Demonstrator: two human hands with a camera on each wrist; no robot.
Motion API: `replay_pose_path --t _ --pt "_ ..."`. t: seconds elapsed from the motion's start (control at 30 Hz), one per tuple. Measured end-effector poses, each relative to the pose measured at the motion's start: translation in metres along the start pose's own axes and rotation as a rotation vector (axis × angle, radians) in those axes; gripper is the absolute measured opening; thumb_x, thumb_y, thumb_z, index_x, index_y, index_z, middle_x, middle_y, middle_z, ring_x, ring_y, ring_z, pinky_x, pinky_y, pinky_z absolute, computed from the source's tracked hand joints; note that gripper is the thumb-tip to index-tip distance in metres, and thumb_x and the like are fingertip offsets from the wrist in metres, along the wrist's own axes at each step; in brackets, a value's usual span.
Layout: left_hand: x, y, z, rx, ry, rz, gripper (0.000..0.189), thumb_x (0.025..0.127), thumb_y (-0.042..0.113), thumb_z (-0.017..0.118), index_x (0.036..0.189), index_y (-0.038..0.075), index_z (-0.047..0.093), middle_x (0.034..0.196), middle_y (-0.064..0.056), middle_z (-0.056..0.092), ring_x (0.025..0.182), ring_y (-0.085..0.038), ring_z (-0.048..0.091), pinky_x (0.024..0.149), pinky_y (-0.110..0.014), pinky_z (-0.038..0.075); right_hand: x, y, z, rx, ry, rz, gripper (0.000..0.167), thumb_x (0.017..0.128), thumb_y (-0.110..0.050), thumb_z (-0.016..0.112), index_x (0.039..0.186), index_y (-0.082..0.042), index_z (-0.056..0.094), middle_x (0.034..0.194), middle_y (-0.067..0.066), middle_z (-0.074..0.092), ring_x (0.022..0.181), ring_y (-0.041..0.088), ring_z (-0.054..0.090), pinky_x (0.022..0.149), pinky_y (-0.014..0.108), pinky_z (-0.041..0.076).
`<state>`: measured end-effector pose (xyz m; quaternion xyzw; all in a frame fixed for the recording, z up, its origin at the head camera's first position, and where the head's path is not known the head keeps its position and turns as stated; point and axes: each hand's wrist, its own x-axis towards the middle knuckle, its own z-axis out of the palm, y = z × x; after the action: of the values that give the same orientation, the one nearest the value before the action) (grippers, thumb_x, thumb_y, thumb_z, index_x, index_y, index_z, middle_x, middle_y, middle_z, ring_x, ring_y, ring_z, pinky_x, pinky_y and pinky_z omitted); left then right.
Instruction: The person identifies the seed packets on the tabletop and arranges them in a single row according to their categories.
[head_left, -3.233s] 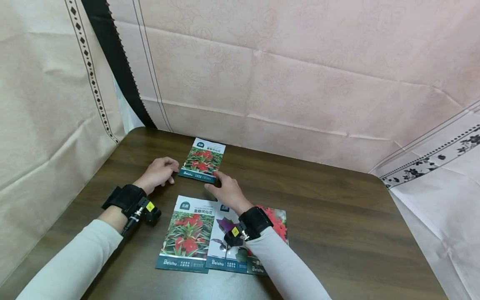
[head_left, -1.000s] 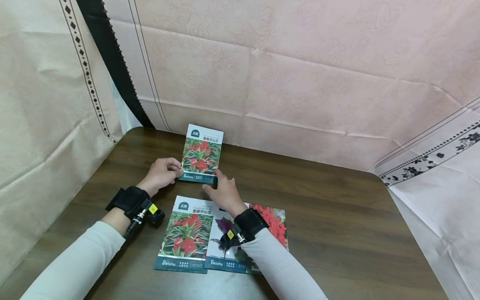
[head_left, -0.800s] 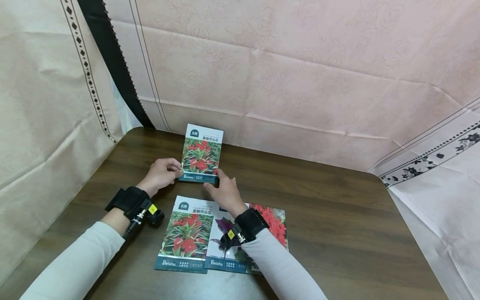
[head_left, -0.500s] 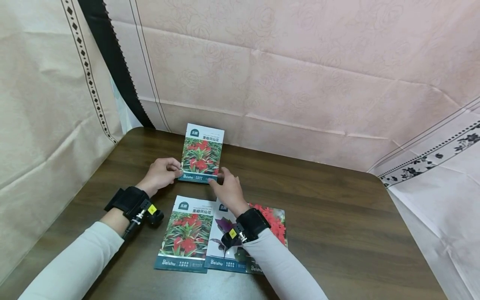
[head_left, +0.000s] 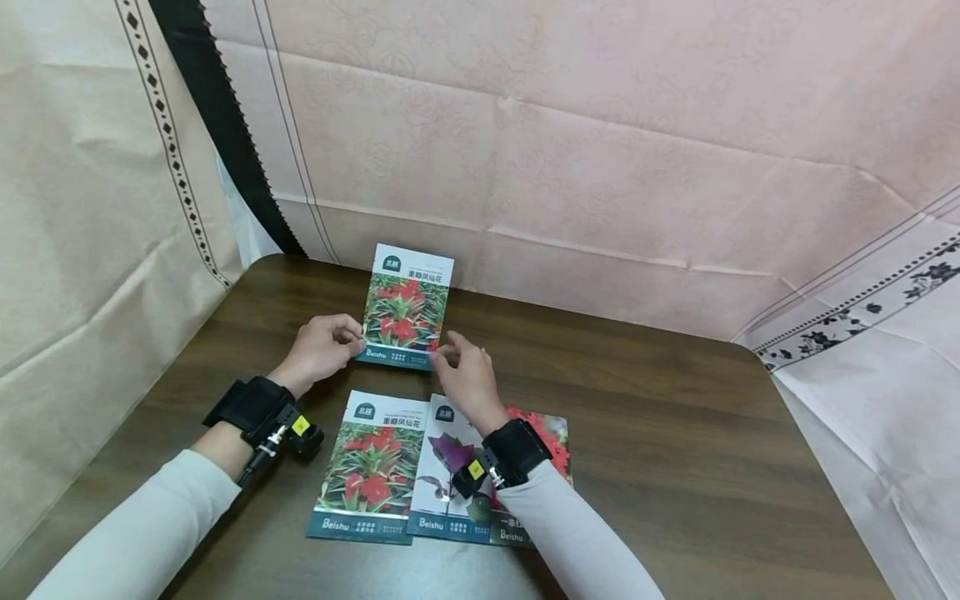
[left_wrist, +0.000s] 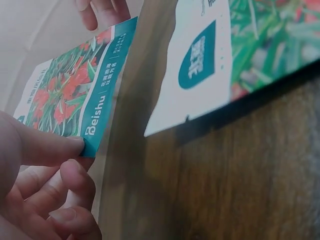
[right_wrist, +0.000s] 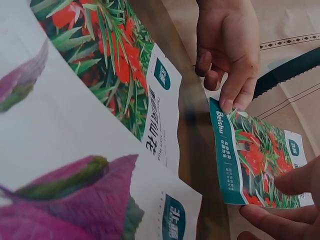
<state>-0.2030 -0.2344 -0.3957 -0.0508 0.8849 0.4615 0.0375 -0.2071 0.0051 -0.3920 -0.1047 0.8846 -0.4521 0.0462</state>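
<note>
A seed packet with red flowers is propped up at the far side of the table, its top raised and its teal bottom edge lower. My left hand pinches its lower left corner; the left wrist view shows the thumb on the front and curled fingers below. My right hand is at the packet's lower right edge, thumb and forefinger drawn close together on that edge. Nearer me lie a larger packet of the same flowers, a purple-leaf packet and a red-flower packet, partly under my right forearm.
The brown wooden table has rounded corners and a far edge close behind the propped packet. Pale patterned cloth hangs behind it and at both sides. A black band runs down the cloth at the left.
The small packet has gone from lying low to standing with its top raised. My left hand has taken its corner. My right hand has shifted slightly right, its thumb and forefinger closing at the edge.
</note>
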Motion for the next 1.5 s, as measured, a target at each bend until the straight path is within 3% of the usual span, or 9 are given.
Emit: replay_pose_path --t 0.13,0.2,0.63,1.1,1.4,1.5 --pt "-0.003 0.004 0.002 0.02 0.015 0.024 0.014 0.096 0.017 0.058 0.107 0.009 0.062 0.107 -0.012 0.061 0.09 -0.026 0.053 0.071 -0.031 0.044 -0.002 0.001 -0.006 -0.002 0.02 -0.042 0.046 0.099 -0.023 0.056 0.142 -0.009 0.048 0.118 0.008 0.07 0.131 0.028 0.049 0.122 0.044 0.01" --pt "-0.006 0.007 0.003 0.028 0.021 0.046 0.013 0.096 0.017 0.059 0.106 0.01 0.062 0.107 -0.012 0.061 0.092 -0.027 0.051 0.073 -0.033 0.041 -0.004 0.002 -0.009 -0.001 0.032 -0.054 0.045 0.098 -0.021 0.056 0.141 -0.009 0.049 0.117 0.008 0.07 0.132 0.028 0.049 0.122 0.043 0.009" --pt "-0.021 0.029 0.011 0.062 0.047 0.143 0.01 0.094 0.017 0.062 0.103 0.011 0.065 0.102 -0.011 0.064 0.076 -0.024 0.051 0.067 -0.032 0.041 -0.018 0.011 -0.031 -0.019 0.096 -0.137 0.038 0.096 -0.019 0.06 0.134 -0.011 0.057 0.107 0.008 0.072 0.121 0.026 0.059 0.12 0.049 0.014" --pt "-0.047 0.049 0.023 0.076 0.03 0.289 0.01 0.091 0.015 0.067 0.1 0.011 0.068 0.094 -0.009 0.069 0.058 -0.018 0.049 0.059 -0.031 0.041 -0.042 0.016 -0.054 -0.034 0.148 -0.215 0.034 0.094 -0.016 0.064 0.127 -0.01 0.061 0.095 0.007 0.073 0.087 0.025 0.067 0.121 0.045 0.015" --pt "-0.064 0.064 0.034 0.135 0.026 0.331 0.012 0.088 0.019 0.071 0.098 0.012 0.071 0.088 -0.004 0.072 0.06 -0.015 0.05 0.062 -0.029 0.041 -0.063 0.022 -0.077 -0.033 0.133 -0.212 0.035 0.091 -0.015 0.067 0.126 -0.011 0.062 0.09 0.003 0.072 0.098 0.021 0.067 0.121 0.046 0.013" --pt "-0.069 0.069 0.039 0.142 0.011 0.339 0.012 0.087 0.021 0.072 0.097 0.014 0.071 0.087 -0.002 0.072 0.058 -0.015 0.049 0.06 -0.028 0.04 -0.07 0.025 -0.083 -0.061 0.146 -0.222 0.036 0.09 -0.014 0.069 0.125 -0.011 0.063 0.089 0.002 0.073 0.085 0.02 0.068 0.121 0.046 0.014"
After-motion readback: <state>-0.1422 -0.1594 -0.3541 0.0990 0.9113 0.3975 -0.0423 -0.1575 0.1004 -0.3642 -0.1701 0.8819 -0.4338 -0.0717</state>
